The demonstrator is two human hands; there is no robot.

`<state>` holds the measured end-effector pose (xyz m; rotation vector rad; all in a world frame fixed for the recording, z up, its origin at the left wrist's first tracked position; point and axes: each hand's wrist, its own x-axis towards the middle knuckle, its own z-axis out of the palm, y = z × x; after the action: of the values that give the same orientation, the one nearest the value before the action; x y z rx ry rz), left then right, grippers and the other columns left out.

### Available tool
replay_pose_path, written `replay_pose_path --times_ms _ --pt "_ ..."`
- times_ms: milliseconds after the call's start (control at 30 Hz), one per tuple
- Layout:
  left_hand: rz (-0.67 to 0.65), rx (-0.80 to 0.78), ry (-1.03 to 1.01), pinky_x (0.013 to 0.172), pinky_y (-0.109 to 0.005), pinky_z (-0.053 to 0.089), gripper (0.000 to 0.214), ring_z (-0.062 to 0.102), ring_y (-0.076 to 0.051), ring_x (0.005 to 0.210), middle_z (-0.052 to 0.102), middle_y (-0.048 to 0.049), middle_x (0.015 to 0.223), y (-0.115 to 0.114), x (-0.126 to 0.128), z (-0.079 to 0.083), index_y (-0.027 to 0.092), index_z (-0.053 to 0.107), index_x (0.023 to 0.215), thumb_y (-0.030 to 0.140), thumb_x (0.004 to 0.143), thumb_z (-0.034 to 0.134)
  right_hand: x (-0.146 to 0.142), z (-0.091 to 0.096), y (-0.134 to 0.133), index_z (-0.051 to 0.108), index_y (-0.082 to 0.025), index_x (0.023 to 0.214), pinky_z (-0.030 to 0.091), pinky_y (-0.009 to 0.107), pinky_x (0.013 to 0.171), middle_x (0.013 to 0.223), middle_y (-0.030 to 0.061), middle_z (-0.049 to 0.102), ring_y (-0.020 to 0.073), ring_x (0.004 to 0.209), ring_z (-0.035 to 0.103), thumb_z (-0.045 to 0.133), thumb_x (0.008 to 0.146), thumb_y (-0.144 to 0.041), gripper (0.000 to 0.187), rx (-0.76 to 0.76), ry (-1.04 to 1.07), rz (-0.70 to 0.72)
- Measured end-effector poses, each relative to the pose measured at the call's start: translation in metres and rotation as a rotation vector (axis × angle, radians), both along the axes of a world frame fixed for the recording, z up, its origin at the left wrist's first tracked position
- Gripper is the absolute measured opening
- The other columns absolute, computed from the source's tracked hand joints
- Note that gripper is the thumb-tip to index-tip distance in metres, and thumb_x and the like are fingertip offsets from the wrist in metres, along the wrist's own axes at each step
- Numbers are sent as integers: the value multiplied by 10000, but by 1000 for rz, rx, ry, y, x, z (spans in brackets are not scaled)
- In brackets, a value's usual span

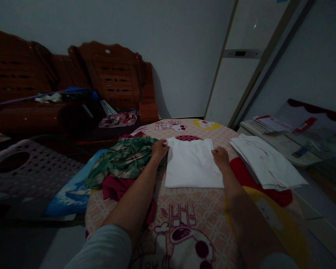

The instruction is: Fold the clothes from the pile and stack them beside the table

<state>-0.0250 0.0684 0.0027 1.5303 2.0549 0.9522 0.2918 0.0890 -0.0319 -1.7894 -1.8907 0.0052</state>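
A white folded garment [192, 164] lies flat on a round table covered with a pink cartoon-print cloth [184, 209]. My left hand [159, 148] is closed on the garment's far left corner. My right hand [220, 155] is closed on its far right edge. Both arms reach straight across the table. To the left of the garment sits a heap of clothes: a green plaid piece [123, 160] on top and a dark red one [116, 186] beneath it.
A stack of folded white clothes [266, 162] rests at the table's right edge. A wooden sofa [72, 93] with clutter stands behind. A pale plastic stool [25, 168] is at left, and a low cabinet with papers [271, 125] at right.
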Motion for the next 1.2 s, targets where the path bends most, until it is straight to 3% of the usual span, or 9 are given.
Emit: replay_pose_path --times_ms 200,333,433,600,967,1200 --pt "23 -85 53 733 -216 497 249 687 -154 815 748 -51 937 -2 2 1 153 708 969 215 730 738 -1 0 0 598 -188 746 399 331 905 891 80 645 220 937 540 513 799 -227 107 15 55 16" --pt "-9 -49 70 753 -237 498 176 685 -164 810 750 -49 894 -4 3 4 161 722 913 241 757 716 0 0 1 586 -193 737 407 327 887 890 92 643 224 934 539 480 834 -250 154 11 62 11" --pt "-2 -35 34 737 -234 500 173 684 -152 767 750 -47 880 -3 4 3 159 724 944 232 800 662 1 0 3 589 -192 737 405 331 886 889 102 644 224 931 538 426 860 -231 208 6 63 -12" --pt "19 -37 -5 730 -222 502 227 679 -136 745 750 -41 898 -1 4 -1 159 705 1013 189 793 655 -1 -2 3 598 -184 740 398 344 899 888 100 638 225 926 529 481 817 -229 147 3 57 -18" --pt "11 -36 45 775 -230 497 236 685 -161 866 744 -46 971 -3 4 2 177 694 1019 200 785 671 0 -1 -3 625 -156 866 365 460 915 976 179 616 307 1003 525 427 854 -168 199 62 74 -141" --pt "-11 -53 95 796 -236 486 268 676 -165 884 733 -44 968 -4 4 3 180 666 1060 202 794 669 0 2 -5 627 -151 826 377 400 935 941 147 632 269 986 532 474 865 -241 181 -8 1 -87"
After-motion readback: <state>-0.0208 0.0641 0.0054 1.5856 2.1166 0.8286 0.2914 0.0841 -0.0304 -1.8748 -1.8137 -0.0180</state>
